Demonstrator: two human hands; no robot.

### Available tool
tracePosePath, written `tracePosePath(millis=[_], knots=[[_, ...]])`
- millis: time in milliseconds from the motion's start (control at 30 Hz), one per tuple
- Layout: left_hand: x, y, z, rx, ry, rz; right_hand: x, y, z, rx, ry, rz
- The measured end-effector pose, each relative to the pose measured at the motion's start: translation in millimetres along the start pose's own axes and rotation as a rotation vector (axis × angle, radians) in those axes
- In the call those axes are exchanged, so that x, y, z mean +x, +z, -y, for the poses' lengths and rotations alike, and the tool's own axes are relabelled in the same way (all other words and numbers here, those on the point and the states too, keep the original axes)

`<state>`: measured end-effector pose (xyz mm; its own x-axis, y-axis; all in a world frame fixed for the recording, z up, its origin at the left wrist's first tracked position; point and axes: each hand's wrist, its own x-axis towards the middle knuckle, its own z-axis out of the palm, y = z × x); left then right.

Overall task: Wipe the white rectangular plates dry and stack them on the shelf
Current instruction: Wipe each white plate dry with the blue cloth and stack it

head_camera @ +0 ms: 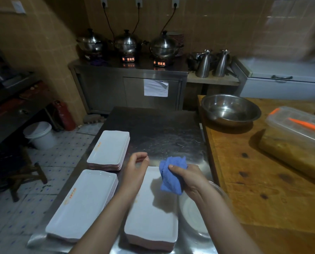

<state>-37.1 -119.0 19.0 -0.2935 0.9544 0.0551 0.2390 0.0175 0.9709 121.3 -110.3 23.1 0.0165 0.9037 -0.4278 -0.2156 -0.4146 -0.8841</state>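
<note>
Our right hand (187, 177) grips the blue cloth (171, 176) above the near plate stack (153, 217); our left hand (136, 167) hovers loosely curled, pinching nothing.

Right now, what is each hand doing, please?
Left hand: loosely curled at the far edge of the plate stack, holding nothing visible.
Right hand: closed on the blue cloth.

The far half of the steel surface (158, 129) lies bare, so a hand can pass there. Three plate stacks (110, 149) (83, 204) (151, 213) fill the near part, with narrow gaps between. On the right, a metal bowl (230, 110) and a plastic box (296, 136) block the wooden surface (248, 180).
</note>
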Motion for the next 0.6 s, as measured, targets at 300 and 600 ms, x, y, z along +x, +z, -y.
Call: tracePosePath(millis=[300,600], knots=[[36.7,-58.1,11.6,-0.034,0.028,-0.073,16.8,63.7,-0.3,0.076,-0.083,0.122],[113.0,-137.3,44.9,-0.060,-0.012,-0.021,66.6,162.9,-13.2,0.031,0.013,-0.103]])
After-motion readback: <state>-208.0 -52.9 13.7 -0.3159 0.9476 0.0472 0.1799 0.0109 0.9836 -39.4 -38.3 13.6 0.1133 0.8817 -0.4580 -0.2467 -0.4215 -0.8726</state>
